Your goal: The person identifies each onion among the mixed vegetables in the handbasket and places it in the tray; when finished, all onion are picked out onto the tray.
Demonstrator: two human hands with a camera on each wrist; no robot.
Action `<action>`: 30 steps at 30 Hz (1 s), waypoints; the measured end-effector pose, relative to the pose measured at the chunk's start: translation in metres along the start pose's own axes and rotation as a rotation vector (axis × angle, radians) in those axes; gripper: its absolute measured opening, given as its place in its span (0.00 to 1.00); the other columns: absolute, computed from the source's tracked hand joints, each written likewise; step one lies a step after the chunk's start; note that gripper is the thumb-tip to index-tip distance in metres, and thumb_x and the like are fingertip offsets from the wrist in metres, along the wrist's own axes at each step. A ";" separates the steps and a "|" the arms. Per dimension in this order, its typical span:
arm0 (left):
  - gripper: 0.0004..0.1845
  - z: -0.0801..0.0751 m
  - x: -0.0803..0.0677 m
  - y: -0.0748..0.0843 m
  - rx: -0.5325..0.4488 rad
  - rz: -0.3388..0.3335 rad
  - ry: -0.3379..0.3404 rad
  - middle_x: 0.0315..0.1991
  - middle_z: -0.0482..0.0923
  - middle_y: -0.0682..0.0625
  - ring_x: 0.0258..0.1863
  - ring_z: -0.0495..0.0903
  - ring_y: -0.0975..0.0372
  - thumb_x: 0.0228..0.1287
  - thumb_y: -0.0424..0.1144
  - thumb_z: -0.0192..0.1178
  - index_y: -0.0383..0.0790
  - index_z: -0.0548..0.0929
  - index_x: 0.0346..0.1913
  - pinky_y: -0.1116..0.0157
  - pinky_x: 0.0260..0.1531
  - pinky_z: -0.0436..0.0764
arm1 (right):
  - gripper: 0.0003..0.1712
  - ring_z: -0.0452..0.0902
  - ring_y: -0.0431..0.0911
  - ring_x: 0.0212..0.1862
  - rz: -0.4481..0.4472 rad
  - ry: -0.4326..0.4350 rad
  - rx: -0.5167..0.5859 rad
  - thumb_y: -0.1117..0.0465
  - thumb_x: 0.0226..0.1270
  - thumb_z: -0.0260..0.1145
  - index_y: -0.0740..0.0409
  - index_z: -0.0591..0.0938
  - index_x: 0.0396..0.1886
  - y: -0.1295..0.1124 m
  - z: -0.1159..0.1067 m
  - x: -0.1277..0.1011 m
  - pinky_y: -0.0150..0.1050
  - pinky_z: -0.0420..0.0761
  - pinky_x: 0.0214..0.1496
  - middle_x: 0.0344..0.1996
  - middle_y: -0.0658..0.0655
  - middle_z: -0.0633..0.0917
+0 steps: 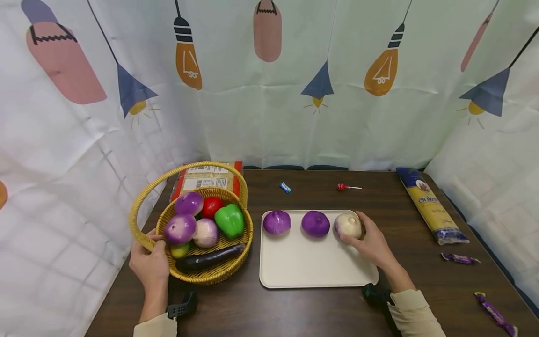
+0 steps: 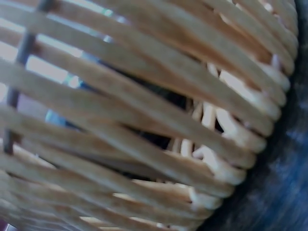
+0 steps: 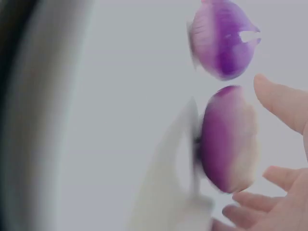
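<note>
On the left, a yellow wicker basket holds turnip-like purple-and-white vegetables, a red tomato, a green bell pepper and an eggplant. My left hand grips the low end of its handle; the left wrist view shows only blurred wickerwork. A cream tray bears two purple vegetables and, at its right end, a purple-and-white turnip-like one. My right hand is at that one, its extended thumb and fingers spread around it, with a gap in the right wrist view.
Behind the basket lies a red-edged packet. A blue-wrapped sweet and a red lollipop lie beyond the tray. To the right are a yellow-and-blue pasta bag and two purple-wrapped candies. A patterned curtain borders the table.
</note>
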State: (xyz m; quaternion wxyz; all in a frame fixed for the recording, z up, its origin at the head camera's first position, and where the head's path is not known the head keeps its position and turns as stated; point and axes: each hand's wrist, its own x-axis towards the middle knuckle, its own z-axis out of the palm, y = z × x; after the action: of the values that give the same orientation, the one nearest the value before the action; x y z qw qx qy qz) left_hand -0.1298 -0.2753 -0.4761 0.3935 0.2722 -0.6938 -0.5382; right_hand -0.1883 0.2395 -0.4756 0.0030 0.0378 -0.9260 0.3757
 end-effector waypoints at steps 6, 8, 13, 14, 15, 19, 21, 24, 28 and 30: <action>0.07 -0.003 -0.002 0.004 0.017 0.011 0.019 0.46 0.82 0.50 0.44 0.75 0.69 0.58 0.28 0.57 0.26 0.82 0.34 0.74 0.39 0.70 | 0.47 0.57 0.65 0.70 -0.064 0.095 0.033 0.48 0.61 0.70 0.62 0.60 0.73 -0.040 -0.001 -0.006 0.66 0.61 0.63 0.72 0.67 0.59; 0.07 -0.004 -0.002 0.004 0.014 0.013 0.023 0.45 0.82 0.51 0.43 0.75 0.69 0.57 0.28 0.57 0.27 0.82 0.33 0.74 0.39 0.70 | 0.42 0.58 0.63 0.70 -0.131 0.135 0.073 0.52 0.61 0.72 0.60 0.65 0.71 -0.063 0.008 -0.009 0.65 0.62 0.64 0.71 0.64 0.62; 0.06 -0.004 -0.001 0.005 0.008 0.018 0.029 0.44 0.82 0.52 0.42 0.74 0.70 0.57 0.28 0.57 0.26 0.82 0.33 0.74 0.38 0.70 | 0.32 0.68 0.54 0.66 -0.410 0.140 0.212 0.62 0.55 0.75 0.57 0.76 0.61 -0.118 0.050 -0.015 0.56 0.70 0.63 0.64 0.58 0.74; 0.07 -0.003 -0.001 0.005 0.009 0.020 0.027 0.44 0.82 0.52 0.42 0.74 0.70 0.57 0.28 0.57 0.26 0.82 0.33 0.74 0.38 0.70 | 0.31 0.69 0.52 0.65 -0.468 0.123 0.243 0.64 0.55 0.75 0.57 0.77 0.60 -0.128 0.060 -0.016 0.53 0.72 0.62 0.62 0.57 0.76; 0.07 -0.003 0.000 0.005 0.008 0.021 0.024 0.44 0.82 0.52 0.42 0.74 0.70 0.57 0.28 0.58 0.26 0.82 0.33 0.74 0.38 0.70 | 0.30 0.71 0.50 0.63 -0.516 0.102 0.266 0.64 0.54 0.75 0.57 0.78 0.59 -0.136 0.070 -0.017 0.50 0.73 0.61 0.60 0.55 0.77; 0.07 -0.002 0.001 0.002 -0.002 0.023 0.014 0.45 0.81 0.50 0.43 0.74 0.70 0.56 0.27 0.57 0.25 0.82 0.34 0.73 0.39 0.70 | 0.28 0.75 0.45 0.58 -0.647 -0.026 0.341 0.65 0.56 0.74 0.56 0.78 0.59 -0.169 0.108 -0.020 0.43 0.76 0.57 0.56 0.51 0.80; 0.07 -0.001 0.001 0.001 -0.008 0.021 0.014 0.45 0.81 0.50 0.43 0.74 0.71 0.56 0.27 0.57 0.25 0.82 0.35 0.74 0.39 0.70 | 0.27 0.75 0.43 0.56 -0.678 -0.097 0.351 0.63 0.59 0.72 0.54 0.78 0.59 -0.184 0.123 -0.021 0.41 0.77 0.56 0.56 0.50 0.79; 0.07 -0.001 0.001 0.000 -0.014 0.017 0.015 0.45 0.81 0.49 0.42 0.74 0.71 0.56 0.26 0.57 0.24 0.82 0.35 0.74 0.38 0.70 | 0.26 0.75 0.42 0.55 -0.688 -0.179 0.350 0.60 0.61 0.71 0.52 0.77 0.60 -0.205 0.142 -0.020 0.41 0.78 0.54 0.57 0.49 0.78; 0.07 0.000 0.000 0.002 -0.015 0.018 0.009 0.45 0.81 0.48 0.43 0.74 0.70 0.56 0.26 0.57 0.24 0.81 0.34 0.74 0.38 0.70 | 0.28 0.75 0.44 0.57 -0.614 -0.274 0.408 0.59 0.62 0.70 0.54 0.75 0.62 -0.228 0.162 -0.012 0.39 0.78 0.55 0.59 0.52 0.77; 0.07 0.000 -0.001 0.002 -0.011 0.021 0.005 0.45 0.81 0.47 0.43 0.74 0.70 0.56 0.26 0.57 0.24 0.81 0.34 0.74 0.38 0.70 | 0.30 0.76 0.45 0.57 -0.559 -0.321 0.440 0.58 0.63 0.70 0.55 0.73 0.63 -0.238 0.172 -0.005 0.37 0.78 0.56 0.60 0.53 0.77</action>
State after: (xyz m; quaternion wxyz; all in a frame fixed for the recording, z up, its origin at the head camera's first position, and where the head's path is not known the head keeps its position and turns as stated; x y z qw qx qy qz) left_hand -0.1292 -0.2739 -0.4743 0.4023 0.2639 -0.6927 -0.5373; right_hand -0.1620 -0.0500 -0.4338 -0.0477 0.3469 -0.7658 0.5393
